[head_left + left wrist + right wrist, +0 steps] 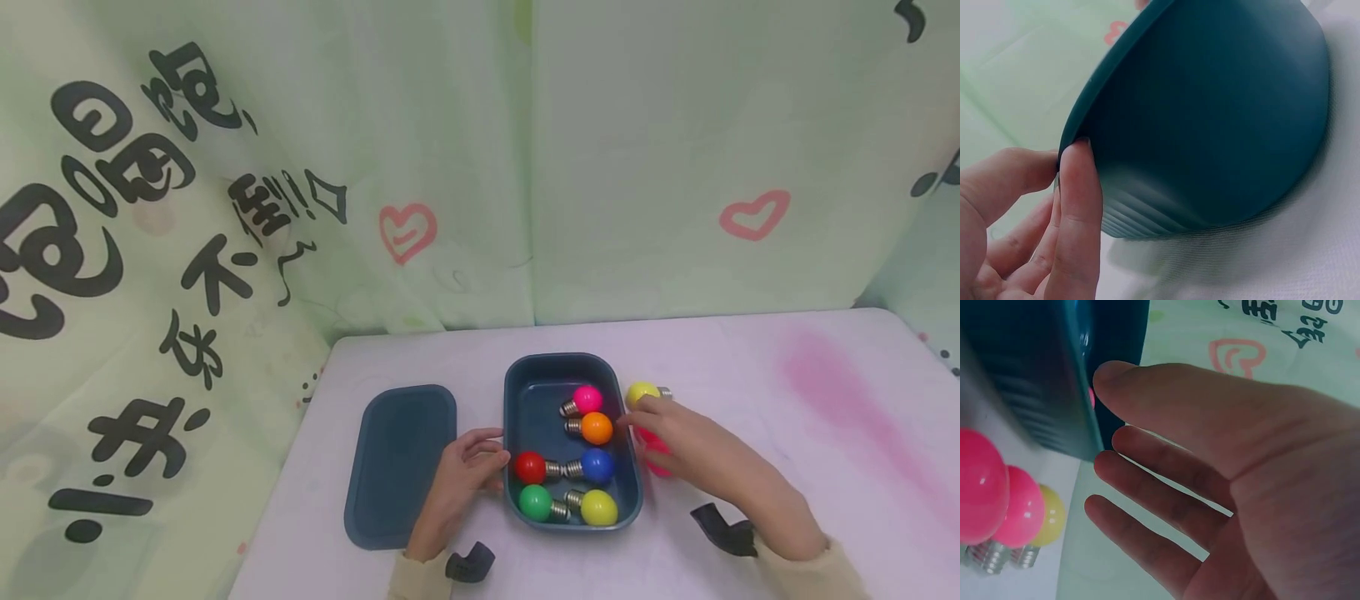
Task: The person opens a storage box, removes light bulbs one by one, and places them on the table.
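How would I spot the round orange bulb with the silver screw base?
On the pale pinkish table, find the deep, round-cornered, dark blue box. Along its right side, the orange bulb lies between a round pink bulb farther from the person and a round blue bulb nearer. It's the only orange one.

Glossy bulbs [597, 429]; metallic bases [573, 427]; smooth tray [534, 414].

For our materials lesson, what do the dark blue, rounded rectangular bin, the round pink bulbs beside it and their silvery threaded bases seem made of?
Dark blue, rounded rectangular bin: probably satin plastic; its smooth wall carries moulded-looking ridges. Round pink bulbs: glossy plastic or coated glass, I can't tell which; bright highlights show. Silvery threaded bases: likely shiny metal; ridges glint.
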`<state>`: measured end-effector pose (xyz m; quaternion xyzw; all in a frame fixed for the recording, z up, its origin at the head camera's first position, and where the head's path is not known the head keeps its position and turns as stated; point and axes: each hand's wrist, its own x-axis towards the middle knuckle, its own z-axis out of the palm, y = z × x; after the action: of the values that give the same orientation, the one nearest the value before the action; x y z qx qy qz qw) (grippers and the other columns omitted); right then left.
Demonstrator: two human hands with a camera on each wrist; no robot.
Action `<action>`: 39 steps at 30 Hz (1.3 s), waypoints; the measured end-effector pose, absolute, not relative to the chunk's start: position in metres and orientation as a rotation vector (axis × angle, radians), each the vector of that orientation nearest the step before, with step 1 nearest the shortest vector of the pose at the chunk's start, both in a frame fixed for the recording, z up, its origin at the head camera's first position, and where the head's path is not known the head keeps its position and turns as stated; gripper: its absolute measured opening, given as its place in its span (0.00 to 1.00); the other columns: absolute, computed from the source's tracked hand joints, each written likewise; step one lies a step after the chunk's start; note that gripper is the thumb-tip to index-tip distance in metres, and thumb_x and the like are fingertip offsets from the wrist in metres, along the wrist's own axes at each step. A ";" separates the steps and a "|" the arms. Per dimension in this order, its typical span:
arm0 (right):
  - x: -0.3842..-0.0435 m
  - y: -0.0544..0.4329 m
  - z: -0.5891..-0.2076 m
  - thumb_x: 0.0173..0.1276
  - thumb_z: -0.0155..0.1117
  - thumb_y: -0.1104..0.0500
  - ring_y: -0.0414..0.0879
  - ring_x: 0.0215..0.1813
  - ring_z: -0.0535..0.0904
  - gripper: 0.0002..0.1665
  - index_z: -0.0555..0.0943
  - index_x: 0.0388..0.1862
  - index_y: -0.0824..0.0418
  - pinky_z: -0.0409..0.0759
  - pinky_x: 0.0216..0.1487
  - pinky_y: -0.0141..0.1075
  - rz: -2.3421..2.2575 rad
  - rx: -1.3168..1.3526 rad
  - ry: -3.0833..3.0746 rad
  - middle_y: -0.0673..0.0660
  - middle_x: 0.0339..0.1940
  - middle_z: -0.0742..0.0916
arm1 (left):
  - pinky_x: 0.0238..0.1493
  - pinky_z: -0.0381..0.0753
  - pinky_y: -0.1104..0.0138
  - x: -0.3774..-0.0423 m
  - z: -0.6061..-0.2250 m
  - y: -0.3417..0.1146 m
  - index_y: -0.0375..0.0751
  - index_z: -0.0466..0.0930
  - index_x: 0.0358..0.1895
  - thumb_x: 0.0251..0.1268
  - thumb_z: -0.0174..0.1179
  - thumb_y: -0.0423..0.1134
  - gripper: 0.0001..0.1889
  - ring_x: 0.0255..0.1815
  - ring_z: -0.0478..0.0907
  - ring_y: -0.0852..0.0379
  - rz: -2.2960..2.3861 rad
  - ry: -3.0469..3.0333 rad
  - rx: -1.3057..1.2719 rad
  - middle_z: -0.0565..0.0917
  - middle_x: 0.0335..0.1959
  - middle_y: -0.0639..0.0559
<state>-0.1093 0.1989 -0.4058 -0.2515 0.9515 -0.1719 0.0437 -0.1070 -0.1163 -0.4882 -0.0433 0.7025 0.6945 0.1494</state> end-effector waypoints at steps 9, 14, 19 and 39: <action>-0.111 0.177 -0.400 0.56 0.78 0.60 0.49 0.49 0.80 0.24 0.83 0.51 0.62 0.85 0.50 0.44 -0.512 -0.865 2.896 0.56 0.47 0.83 | 0.38 0.86 0.66 -0.107 -0.488 -0.117 0.39 0.77 0.61 0.64 0.67 0.39 0.22 0.40 0.82 0.56 1.998 2.027 -0.106 0.84 0.45 0.47; -0.113 0.163 -0.400 0.56 0.78 0.59 0.48 0.48 0.80 0.23 0.83 0.51 0.59 0.86 0.47 0.41 -0.542 -0.926 2.874 0.54 0.47 0.83 | 0.39 0.86 0.66 -0.107 -0.489 -0.119 0.39 0.77 0.61 0.65 0.66 0.38 0.21 0.40 0.82 0.56 1.993 2.030 -0.116 0.83 0.45 0.47; -0.114 0.152 -0.401 0.57 0.77 0.59 0.50 0.51 0.81 0.24 0.83 0.54 0.60 0.86 0.49 0.42 -0.562 -0.978 2.858 0.55 0.49 0.85 | 0.39 0.86 0.66 -0.107 -0.488 -0.119 0.40 0.77 0.61 0.65 0.66 0.38 0.22 0.41 0.82 0.56 1.986 2.035 -0.122 0.83 0.45 0.47; -0.121 0.118 -0.411 0.57 0.78 0.57 0.45 0.45 0.82 0.26 0.83 0.54 0.61 0.86 0.45 0.37 -0.561 -1.101 2.784 0.55 0.44 0.84 | 0.38 0.86 0.67 -0.107 -0.489 -0.118 0.38 0.77 0.61 0.65 0.67 0.39 0.22 0.41 0.82 0.56 2.007 2.003 -0.092 0.84 0.45 0.47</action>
<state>-0.1207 0.1185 -0.4105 -0.3610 0.9129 -0.1841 0.0479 -0.1074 -0.1176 -0.4892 -0.0321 0.6978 0.6993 0.1518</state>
